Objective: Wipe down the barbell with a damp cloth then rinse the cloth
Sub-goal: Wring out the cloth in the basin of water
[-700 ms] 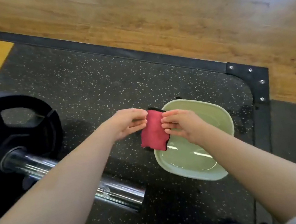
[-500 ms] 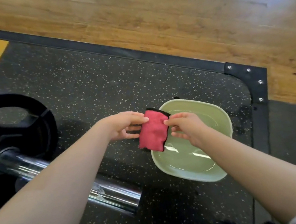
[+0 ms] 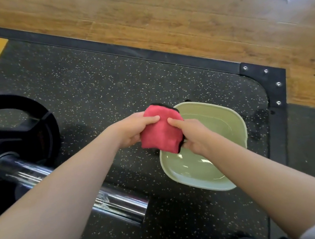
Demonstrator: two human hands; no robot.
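Currently left grip (image 3: 133, 131) and right grip (image 3: 192, 136) both clamp the folded cloth (image 3: 159, 130), one on each side. It is held above the bowl's (image 3: 234, 127) far-left rim, near the barbell (image 3: 122, 204). Judgement: wetting or rinsing, cannot tell which. Submerge the cloth fully, knead, then wring over the bowl, not the mat. No brand or legible writing.

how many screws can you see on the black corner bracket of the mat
4 screws on the black corner bracket: one at its left end, one near the corner, two down its right leg. None looks hidden.
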